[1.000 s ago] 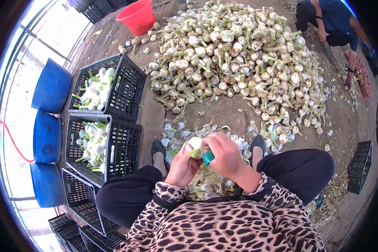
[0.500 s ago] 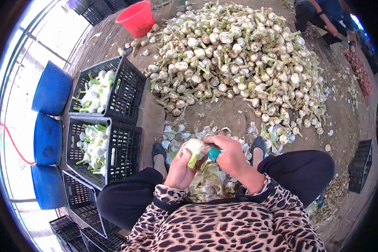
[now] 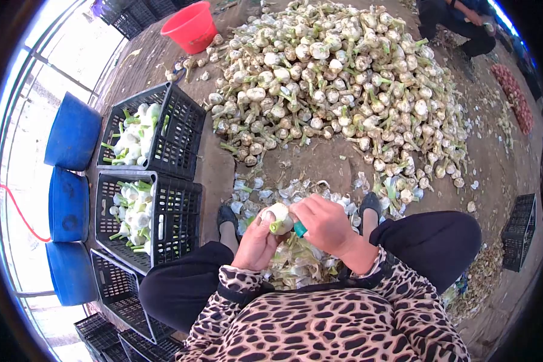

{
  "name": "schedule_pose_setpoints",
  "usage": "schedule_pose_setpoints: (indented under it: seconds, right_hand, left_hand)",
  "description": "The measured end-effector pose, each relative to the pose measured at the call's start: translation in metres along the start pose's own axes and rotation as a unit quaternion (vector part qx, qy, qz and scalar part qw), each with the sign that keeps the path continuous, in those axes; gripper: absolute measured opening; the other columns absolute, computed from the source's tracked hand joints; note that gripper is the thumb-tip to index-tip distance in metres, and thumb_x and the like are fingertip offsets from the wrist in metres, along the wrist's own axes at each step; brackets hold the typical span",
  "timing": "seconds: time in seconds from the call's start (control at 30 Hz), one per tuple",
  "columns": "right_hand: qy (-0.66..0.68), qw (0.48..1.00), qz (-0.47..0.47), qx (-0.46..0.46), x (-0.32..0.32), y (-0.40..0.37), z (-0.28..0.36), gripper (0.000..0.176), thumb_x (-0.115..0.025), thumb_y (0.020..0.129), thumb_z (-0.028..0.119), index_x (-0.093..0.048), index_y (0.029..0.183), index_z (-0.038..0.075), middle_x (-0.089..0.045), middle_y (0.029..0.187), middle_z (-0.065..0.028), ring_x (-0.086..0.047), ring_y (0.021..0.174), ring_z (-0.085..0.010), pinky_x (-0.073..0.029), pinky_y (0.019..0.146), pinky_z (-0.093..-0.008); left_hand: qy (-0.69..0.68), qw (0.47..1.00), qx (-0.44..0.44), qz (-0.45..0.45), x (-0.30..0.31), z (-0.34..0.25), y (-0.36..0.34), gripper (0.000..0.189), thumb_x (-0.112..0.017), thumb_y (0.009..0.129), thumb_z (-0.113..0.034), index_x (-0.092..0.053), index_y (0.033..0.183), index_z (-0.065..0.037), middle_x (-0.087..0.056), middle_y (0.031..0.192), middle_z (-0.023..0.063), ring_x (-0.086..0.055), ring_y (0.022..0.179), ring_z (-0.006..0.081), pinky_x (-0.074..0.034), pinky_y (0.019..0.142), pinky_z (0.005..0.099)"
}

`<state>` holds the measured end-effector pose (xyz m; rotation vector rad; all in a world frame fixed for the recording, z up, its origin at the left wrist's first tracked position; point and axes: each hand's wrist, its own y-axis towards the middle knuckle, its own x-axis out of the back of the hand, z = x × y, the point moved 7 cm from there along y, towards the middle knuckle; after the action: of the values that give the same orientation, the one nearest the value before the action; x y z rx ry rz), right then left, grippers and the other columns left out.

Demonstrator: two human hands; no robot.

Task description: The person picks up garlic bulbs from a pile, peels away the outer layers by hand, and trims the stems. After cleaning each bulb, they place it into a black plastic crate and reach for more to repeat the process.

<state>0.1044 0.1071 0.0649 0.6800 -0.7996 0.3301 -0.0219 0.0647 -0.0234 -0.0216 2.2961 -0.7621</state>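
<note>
My left hand (image 3: pixel 256 244) is closed around a pale garlic bulb (image 3: pixel 277 217), whose cut green stem points down toward me. Against the bulb's right side, my right hand (image 3: pixel 326 224) is curled with its fingers bent in. A small green piece (image 3: pixel 300 229) shows at the thumb side of that hand, just beside the bulb; I cannot tell whether it is a handle or a thumb cover. Beneath both hands, loose garlic skins (image 3: pixel 298 262) lie heaped between my feet.
A large pile of garlic (image 3: pixel 338 78) covers the ground ahead. On the left stand black crates holding trimmed garlic (image 3: pixel 136 214), with blue tubs (image 3: pixel 69 205) beyond. A red bucket (image 3: pixel 191 30) sits at the back. Another person (image 3: pixel 458 27) is at upper right, near a red net sack (image 3: pixel 513 96).
The bulb has turned slightly in my left hand. My right hand has rotated, its fingers more curled, and the green piece now sits lower and left. The other person's arms have moved.
</note>
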Motion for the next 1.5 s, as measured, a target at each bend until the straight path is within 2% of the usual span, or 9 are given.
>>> schedule_pose_setpoints:
  seconds: [0.17,0.33,0.5,0.63,0.77,0.9,1.1,1.3,1.5]
  right_hand:
    - [0.012,1.0,-0.002,0.001,0.0,0.0,-0.001,0.014,-0.055,0.073,0.007,-0.056,0.087,0.005,-0.055,0.077,-0.0062,-0.056,0.075,-0.0225,-0.048,0.065,-0.0315]
    - [-0.02,0.996,0.004,-0.082,0.0,-0.004,-0.041,0.017,-0.054,0.073,0.004,-0.055,0.09,0.004,-0.056,0.08,-0.0094,-0.056,0.08,-0.0281,-0.048,0.067,-0.0369]
    - [-0.049,0.975,0.063,-0.209,-0.013,-0.02,-0.077,0.018,-0.054,0.073,0.001,-0.054,0.09,0.003,-0.059,0.085,-0.0125,-0.057,0.085,-0.0334,-0.047,0.068,-0.0405]
    - [0.123,0.955,0.136,-0.233,-0.019,-0.016,-0.062,0.025,-0.057,0.074,-0.001,-0.056,0.099,0.003,-0.062,0.099,-0.0127,-0.062,0.084,-0.0289,-0.048,0.071,-0.0333]
    - [0.48,0.809,0.082,-0.329,-0.026,-0.011,-0.043,0.025,-0.066,0.079,0.008,-0.059,0.102,0.001,-0.061,0.096,-0.0081,-0.058,0.084,-0.013,-0.047,0.074,-0.0253]
    - [0.266,0.956,-0.004,-0.121,-0.006,0.002,-0.025,0.028,-0.067,0.075,0.007,-0.059,0.101,0.003,-0.061,0.096,-0.013,-0.061,0.084,-0.0283,-0.048,0.071,-0.0327]
    - [0.239,0.964,-0.053,-0.104,-0.001,-0.004,-0.02,0.02,-0.059,0.074,-0.004,-0.063,0.092,0.001,-0.064,0.084,-0.0118,-0.064,0.08,-0.0263,-0.05,0.07,-0.0309]
    - [0.243,0.954,-0.061,-0.164,0.0,-0.002,-0.025,0.023,-0.057,0.071,-0.002,-0.06,0.093,0.001,-0.061,0.085,-0.0139,-0.061,0.079,-0.0318,-0.05,0.069,-0.036]
    - [0.16,0.979,-0.094,-0.08,0.0,-0.001,-0.006,0.014,-0.061,0.072,-0.002,-0.061,0.085,0.003,-0.062,0.079,-0.0111,-0.061,0.072,-0.0282,-0.049,0.062,-0.0334]
  left_hand:
    - [0.005,0.998,0.052,0.022,0.0,-0.003,0.001,0.044,-0.06,0.088,-0.027,-0.047,0.12,-0.001,-0.058,0.11,0.0088,-0.056,0.099,0.0184,-0.046,0.086,0.0338]
    - [0.236,0.953,0.167,0.093,-0.009,0.013,-0.018,0.076,-0.077,0.072,-0.04,-0.045,0.123,0.005,-0.058,0.112,0.0097,-0.057,0.097,0.0167,-0.043,0.088,0.0263]
    - [0.08,0.984,0.076,0.14,-0.02,-0.005,-0.018,0.078,-0.076,0.075,-0.032,-0.035,0.134,-0.002,-0.056,0.118,0.0095,-0.054,0.112,0.019,-0.043,0.096,0.0324]
    - [-0.046,0.994,0.01,0.094,-0.01,-0.01,-0.008,0.051,-0.058,0.089,-0.01,-0.035,0.135,-0.004,-0.051,0.126,0.0111,-0.052,0.115,0.0215,-0.042,0.099,0.0355]
    - [-0.021,0.997,-0.055,0.048,-0.003,-0.019,-0.005,0.045,-0.051,0.094,-0.016,-0.036,0.134,-0.004,-0.05,0.127,0.0104,-0.049,0.117,0.0215,-0.04,0.1,0.0373]
    - [-0.023,0.999,-0.023,0.027,-0.01,-0.019,-0.007,0.046,-0.04,0.097,-0.037,-0.042,0.129,-0.004,-0.053,0.121,0.0084,-0.054,0.107,0.0198,-0.045,0.087,0.034]
    - [-0.023,0.998,0.006,0.066,-0.007,-0.005,-0.003,0.053,-0.04,0.094,-0.049,-0.046,0.123,-0.005,-0.058,0.109,0.0067,-0.056,0.084,0.0168,-0.043,0.064,0.0285]
    - [-0.034,0.999,0.029,-0.009,-0.019,-0.009,-0.007,0.059,-0.034,0.093,-0.058,-0.049,0.12,-0.008,-0.06,0.093,0.0048,-0.053,0.071,0.0158,-0.041,0.06,0.0262]
    - [-0.031,0.999,0.018,-0.03,-0.012,-0.004,-0.005,0.053,-0.034,0.095,-0.052,-0.048,0.119,-0.007,-0.058,0.093,0.0049,-0.053,0.075,0.0153,-0.041,0.061,0.0286]
